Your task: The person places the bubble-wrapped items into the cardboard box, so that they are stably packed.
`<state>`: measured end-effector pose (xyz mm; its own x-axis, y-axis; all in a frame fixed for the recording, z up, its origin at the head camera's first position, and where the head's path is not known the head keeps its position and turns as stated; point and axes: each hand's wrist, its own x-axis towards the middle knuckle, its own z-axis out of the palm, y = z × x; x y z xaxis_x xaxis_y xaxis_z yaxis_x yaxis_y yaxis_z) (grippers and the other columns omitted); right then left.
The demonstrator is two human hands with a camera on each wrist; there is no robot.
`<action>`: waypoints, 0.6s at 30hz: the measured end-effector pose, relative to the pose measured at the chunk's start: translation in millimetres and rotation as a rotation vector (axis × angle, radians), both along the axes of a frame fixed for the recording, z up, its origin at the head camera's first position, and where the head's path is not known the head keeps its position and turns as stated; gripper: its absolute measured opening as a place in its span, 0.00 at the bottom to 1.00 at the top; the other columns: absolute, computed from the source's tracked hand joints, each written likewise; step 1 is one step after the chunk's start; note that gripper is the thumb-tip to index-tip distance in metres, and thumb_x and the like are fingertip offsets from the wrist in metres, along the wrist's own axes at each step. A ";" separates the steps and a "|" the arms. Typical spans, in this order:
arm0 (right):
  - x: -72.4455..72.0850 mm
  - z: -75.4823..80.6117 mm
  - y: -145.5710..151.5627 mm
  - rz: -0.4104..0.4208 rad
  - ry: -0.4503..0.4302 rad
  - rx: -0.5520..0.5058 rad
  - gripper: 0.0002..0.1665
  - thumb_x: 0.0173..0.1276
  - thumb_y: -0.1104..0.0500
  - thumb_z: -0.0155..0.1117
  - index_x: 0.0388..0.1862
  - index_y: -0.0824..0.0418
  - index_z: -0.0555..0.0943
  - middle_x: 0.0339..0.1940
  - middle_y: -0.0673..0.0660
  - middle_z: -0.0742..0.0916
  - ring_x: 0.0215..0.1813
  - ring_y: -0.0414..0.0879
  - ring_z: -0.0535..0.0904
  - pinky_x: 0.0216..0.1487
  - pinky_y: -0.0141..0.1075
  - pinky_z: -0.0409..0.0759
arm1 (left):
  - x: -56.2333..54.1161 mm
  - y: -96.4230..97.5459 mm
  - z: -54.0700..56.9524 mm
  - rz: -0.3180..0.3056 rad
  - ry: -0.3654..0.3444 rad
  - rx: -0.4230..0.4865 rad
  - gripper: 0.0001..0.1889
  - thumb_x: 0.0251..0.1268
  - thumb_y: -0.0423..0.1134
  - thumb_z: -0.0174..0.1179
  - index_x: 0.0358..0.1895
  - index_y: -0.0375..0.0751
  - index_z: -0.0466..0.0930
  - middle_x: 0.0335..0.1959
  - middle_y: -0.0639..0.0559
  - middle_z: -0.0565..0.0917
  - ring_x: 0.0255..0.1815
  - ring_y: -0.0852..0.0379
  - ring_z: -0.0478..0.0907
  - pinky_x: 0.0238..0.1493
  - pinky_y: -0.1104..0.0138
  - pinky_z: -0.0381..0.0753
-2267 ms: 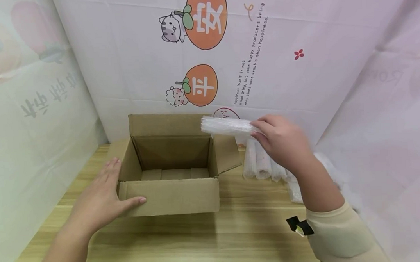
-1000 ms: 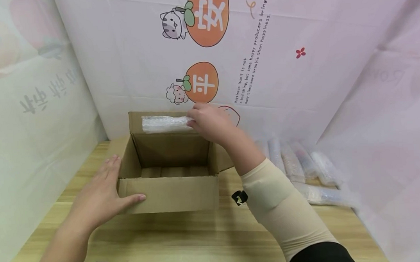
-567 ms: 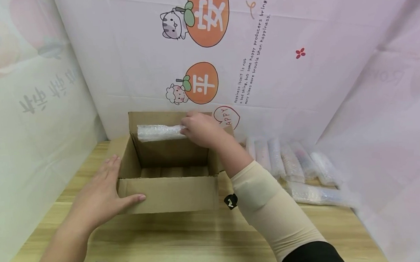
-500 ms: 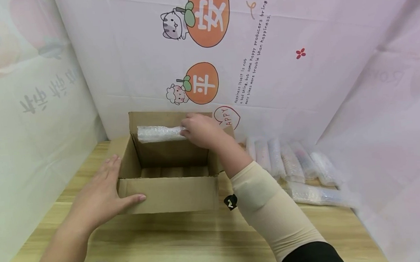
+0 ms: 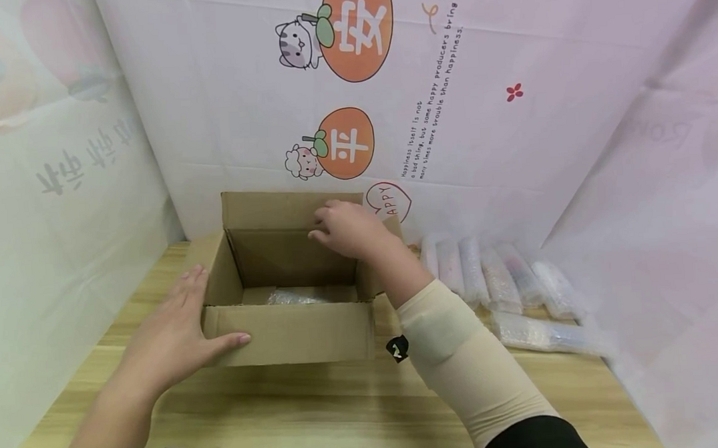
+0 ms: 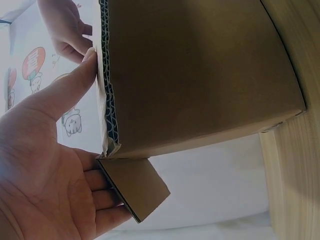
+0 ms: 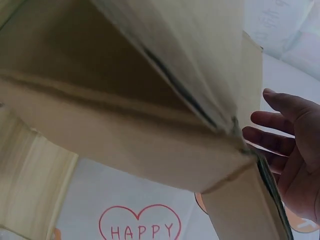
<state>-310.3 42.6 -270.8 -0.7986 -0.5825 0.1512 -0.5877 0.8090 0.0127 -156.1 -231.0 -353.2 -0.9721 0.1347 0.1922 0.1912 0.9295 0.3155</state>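
A cardboard box stands with its flaps spread out. A bubble-wrapped roll lies on its floor, partly hidden by the front wall. My left hand rests at the box's left front corner, thumb along the front flap and fingers against the left flap. In the left wrist view that hand's fingers reach straight behind the small flap. Above the box's right rear part hovers my right hand, holding nothing. Its fingers look relaxed and spread in the right wrist view.
Several bubble-wrapped rolls lie side by side right of the box, with another roll lying crosswise before them. A printed white sheet hangs close behind. The wooden table extends in front.
My right hand carried the wrapped roll leftward over the box and let go; the roll dropped from flap height to the box floor. My left hand has stayed in place.
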 end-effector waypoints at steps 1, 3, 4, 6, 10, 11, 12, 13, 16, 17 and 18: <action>-0.1 1.5 2.5 -0.001 -0.002 -0.008 0.23 0.73 0.42 0.58 0.56 0.55 0.82 0.51 0.51 0.84 0.54 0.46 0.81 0.57 0.41 0.80 | 0.0 0.1 0.2 0.000 0.000 0.001 0.69 0.47 0.81 0.54 0.79 0.35 0.34 0.80 0.37 0.40 0.79 0.34 0.43 0.71 0.35 0.53; -0.1 4.9 8.1 0.003 -0.006 -0.023 0.25 0.73 0.42 0.57 0.59 0.55 0.80 0.55 0.52 0.84 0.58 0.46 0.79 0.61 0.42 0.79 | 0.0 0.4 0.4 0.000 0.000 0.003 0.69 0.47 0.81 0.54 0.79 0.35 0.34 0.80 0.37 0.41 0.79 0.34 0.43 0.71 0.35 0.53; 0.1 6.6 11.4 0.000 -0.007 -0.031 0.25 0.73 0.42 0.57 0.60 0.55 0.79 0.58 0.52 0.83 0.60 0.47 0.78 0.63 0.42 0.78 | 0.0 0.5 0.6 0.000 0.000 0.002 0.69 0.47 0.81 0.54 0.79 0.35 0.34 0.80 0.37 0.41 0.79 0.34 0.43 0.71 0.35 0.53; 1.1 10.5 18.7 -0.011 -0.016 -0.049 0.28 0.73 0.41 0.57 0.64 0.54 0.77 0.62 0.52 0.81 0.65 0.47 0.76 0.66 0.44 0.76 | -0.1 0.6 0.8 0.000 -0.002 0.000 0.69 0.47 0.81 0.54 0.79 0.36 0.34 0.80 0.37 0.41 0.79 0.34 0.42 0.70 0.34 0.54; 4.0 16.4 36.4 -0.036 -0.003 -0.090 0.30 0.72 0.41 0.59 0.66 0.53 0.75 0.64 0.52 0.80 0.66 0.49 0.74 0.66 0.45 0.75 | -0.1 1.0 1.0 0.002 -0.001 -0.003 0.69 0.47 0.82 0.54 0.79 0.35 0.34 0.80 0.37 0.41 0.79 0.34 0.43 0.69 0.33 0.54; 5.1 17.9 41.6 -0.038 0.010 -0.102 0.30 0.71 0.41 0.60 0.66 0.54 0.76 0.63 0.53 0.80 0.66 0.49 0.74 0.66 0.45 0.75 | 0.0 1.1 1.0 0.002 0.000 -0.002 0.69 0.47 0.82 0.54 0.79 0.35 0.34 0.80 0.37 0.41 0.79 0.34 0.43 0.69 0.33 0.54; 6.1 19.1 47.1 -0.035 0.024 -0.121 0.29 0.71 0.41 0.61 0.65 0.54 0.76 0.62 0.53 0.80 0.65 0.50 0.74 0.67 0.45 0.74 | 0.2 1.2 0.9 0.003 0.001 -0.002 0.69 0.47 0.82 0.54 0.79 0.36 0.34 0.80 0.36 0.42 0.79 0.33 0.43 0.69 0.33 0.54; 7.3 20.1 53.0 -0.032 0.036 -0.146 0.29 0.70 0.42 0.61 0.65 0.55 0.77 0.62 0.54 0.80 0.64 0.51 0.75 0.66 0.45 0.75 | 0.3 1.3 0.9 0.003 0.003 -0.001 0.69 0.47 0.81 0.54 0.79 0.35 0.34 0.80 0.36 0.42 0.79 0.33 0.43 0.69 0.33 0.54; 12.2 23.6 72.4 -0.026 0.060 -0.213 0.29 0.70 0.44 0.63 0.64 0.57 0.77 0.62 0.56 0.79 0.63 0.53 0.75 0.66 0.47 0.74 | 0.9 1.4 0.4 0.002 0.007 0.003 0.69 0.47 0.81 0.54 0.79 0.36 0.34 0.80 0.36 0.41 0.79 0.33 0.43 0.70 0.33 0.54; 14.0 24.7 79.6 -0.026 0.065 -0.234 0.29 0.70 0.45 0.63 0.64 0.57 0.77 0.63 0.57 0.79 0.64 0.53 0.74 0.66 0.47 0.74 | 1.1 1.5 0.2 0.000 0.008 0.003 0.69 0.47 0.81 0.54 0.79 0.36 0.34 0.80 0.37 0.41 0.79 0.33 0.43 0.70 0.34 0.54; 16.1 25.4 87.0 -0.030 0.067 -0.251 0.29 0.70 0.45 0.63 0.65 0.57 0.76 0.63 0.57 0.78 0.64 0.53 0.74 0.65 0.48 0.74 | 1.2 1.7 0.0 -0.001 0.010 0.004 0.69 0.47 0.81 0.54 0.79 0.36 0.34 0.80 0.37 0.41 0.79 0.33 0.43 0.70 0.34 0.54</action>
<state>-294.2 129.6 -245.3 -0.7983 -0.4964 0.3410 -0.5681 0.8086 -0.1529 -154.9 -229.3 -353.1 -0.9701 0.1346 0.2019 0.1948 0.9282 0.3170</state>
